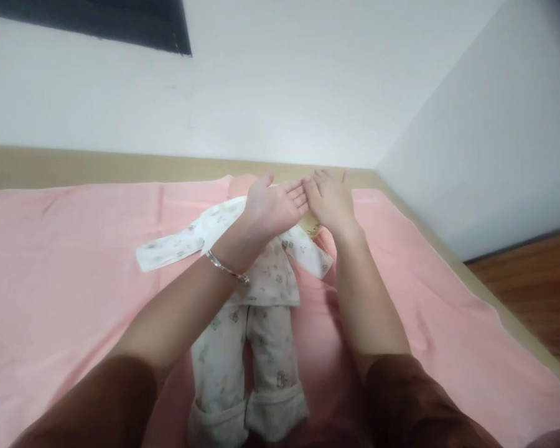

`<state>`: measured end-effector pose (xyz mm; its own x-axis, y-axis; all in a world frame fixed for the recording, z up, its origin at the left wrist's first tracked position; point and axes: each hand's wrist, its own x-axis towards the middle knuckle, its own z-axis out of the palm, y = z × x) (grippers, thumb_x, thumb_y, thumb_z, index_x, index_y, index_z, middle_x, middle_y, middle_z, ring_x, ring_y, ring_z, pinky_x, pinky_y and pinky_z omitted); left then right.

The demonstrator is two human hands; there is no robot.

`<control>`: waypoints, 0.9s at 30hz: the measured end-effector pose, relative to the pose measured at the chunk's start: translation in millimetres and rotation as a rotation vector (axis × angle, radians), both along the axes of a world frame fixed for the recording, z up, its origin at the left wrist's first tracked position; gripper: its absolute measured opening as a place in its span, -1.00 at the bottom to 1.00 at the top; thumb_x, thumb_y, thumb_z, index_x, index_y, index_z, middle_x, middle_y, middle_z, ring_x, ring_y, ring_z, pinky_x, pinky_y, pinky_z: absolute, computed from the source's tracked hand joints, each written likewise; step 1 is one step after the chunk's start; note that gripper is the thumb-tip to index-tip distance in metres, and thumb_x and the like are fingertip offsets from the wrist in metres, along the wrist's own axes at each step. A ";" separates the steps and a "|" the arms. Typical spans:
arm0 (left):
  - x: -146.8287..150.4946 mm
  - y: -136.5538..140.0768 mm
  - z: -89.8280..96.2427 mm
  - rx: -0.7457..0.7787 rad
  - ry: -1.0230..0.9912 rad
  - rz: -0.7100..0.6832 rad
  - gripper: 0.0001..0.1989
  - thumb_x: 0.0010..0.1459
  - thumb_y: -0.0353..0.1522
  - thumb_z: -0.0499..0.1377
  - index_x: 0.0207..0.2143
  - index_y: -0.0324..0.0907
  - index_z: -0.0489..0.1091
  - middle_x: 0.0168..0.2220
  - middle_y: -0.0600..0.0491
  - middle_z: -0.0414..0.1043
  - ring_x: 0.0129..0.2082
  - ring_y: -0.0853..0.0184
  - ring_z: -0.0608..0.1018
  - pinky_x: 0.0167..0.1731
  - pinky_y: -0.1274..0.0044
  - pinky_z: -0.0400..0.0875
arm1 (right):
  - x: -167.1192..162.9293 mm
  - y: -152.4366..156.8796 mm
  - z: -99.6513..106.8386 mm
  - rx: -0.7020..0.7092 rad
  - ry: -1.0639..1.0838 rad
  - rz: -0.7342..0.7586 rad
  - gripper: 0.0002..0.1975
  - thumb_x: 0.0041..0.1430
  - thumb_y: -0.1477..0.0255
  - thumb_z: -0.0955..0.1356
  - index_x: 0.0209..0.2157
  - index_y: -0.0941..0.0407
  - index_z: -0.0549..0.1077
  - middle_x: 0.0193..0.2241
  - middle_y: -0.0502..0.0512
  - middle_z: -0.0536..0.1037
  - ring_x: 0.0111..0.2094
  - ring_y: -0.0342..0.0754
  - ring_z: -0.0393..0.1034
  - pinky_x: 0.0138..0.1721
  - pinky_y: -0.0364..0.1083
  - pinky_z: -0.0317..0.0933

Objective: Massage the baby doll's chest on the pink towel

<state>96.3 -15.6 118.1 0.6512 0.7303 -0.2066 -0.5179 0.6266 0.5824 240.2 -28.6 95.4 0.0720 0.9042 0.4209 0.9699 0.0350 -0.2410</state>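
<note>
My left hand (pixel 274 206) is held palm up above the chest of a doll-sized figure, its fingers stretched out and a silver bangle on the wrist. My right hand (pixel 330 200) shows its back, fingers apart, with its near edge meeting the left fingertips. Below them lies a white printed long-sleeved top (pixel 270 274) with matching trousers (pixel 266 348), cuffs turned up, on the figure. A rounded skin-toned part, seemingly the head (pixel 241 185), shows behind my left hand. Partly covered by my right hand is a pale yellow object (pixel 312 225) with dark print; its kind is unclear.
A pink blanket (pixel 93 274) covers most of the beige surface (pixel 51 165) beneath. White walls (pixel 280 93) rise behind and at the right. A dark panel (pixel 98 22) is at the upper left. Brown wooden flooring (pixel 532 280) shows past the right edge.
</note>
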 end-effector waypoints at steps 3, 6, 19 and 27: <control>-30.5 -12.8 1.6 -0.056 0.075 -0.010 -0.28 0.38 -0.08 -0.25 0.39 -0.38 0.02 0.35 -0.28 0.20 0.35 0.20 0.33 0.29 0.44 0.32 | -0.9 0.9 -1.8 -0.034 -0.019 -0.037 -0.45 0.44 0.26 0.01 -0.05 0.19 0.53 0.15 0.31 0.49 0.33 0.22 0.20 0.41 0.41 -0.35; -64.2 -23.2 2.9 -0.113 0.186 0.004 -0.30 0.37 -0.14 -0.18 0.40 -0.43 0.00 0.36 -0.31 0.16 0.36 0.17 0.30 0.33 0.42 0.26 | -5.6 -1.7 0.8 -0.074 -0.054 -0.133 -0.47 0.41 0.24 0.08 0.02 0.28 0.49 0.18 0.44 0.44 0.36 0.34 0.11 0.37 0.48 -0.35; -107.0 -65.1 36.5 0.086 0.263 0.228 -0.38 0.39 -0.06 -0.23 0.31 -0.16 0.22 0.30 -0.05 0.33 0.42 0.19 0.20 0.44 0.34 0.05 | -155.4 -99.4 15.5 -0.031 0.307 0.658 -0.18 0.42 -0.02 0.03 0.46 0.20 -0.30 0.47 0.27 -0.16 0.49 0.15 -0.49 0.47 0.32 -0.32; -104.2 -79.4 27.1 0.300 0.301 0.450 -0.41 0.41 -0.08 -0.27 0.37 -0.02 0.11 0.40 0.08 0.14 0.47 0.22 0.04 0.46 0.31 -0.05 | -155.5 -143.7 9.0 -0.040 0.324 0.811 0.03 0.35 -0.02 0.19 0.39 0.16 -0.66 0.48 0.29 -0.32 0.48 0.27 -0.52 0.43 0.43 -0.15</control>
<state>-7.9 -95.1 145.3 0.2105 0.9746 -0.0762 -0.4786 0.1707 0.8613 84.7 -172.3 104.3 -0.4890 0.7423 0.4581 0.5332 0.6700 -0.5165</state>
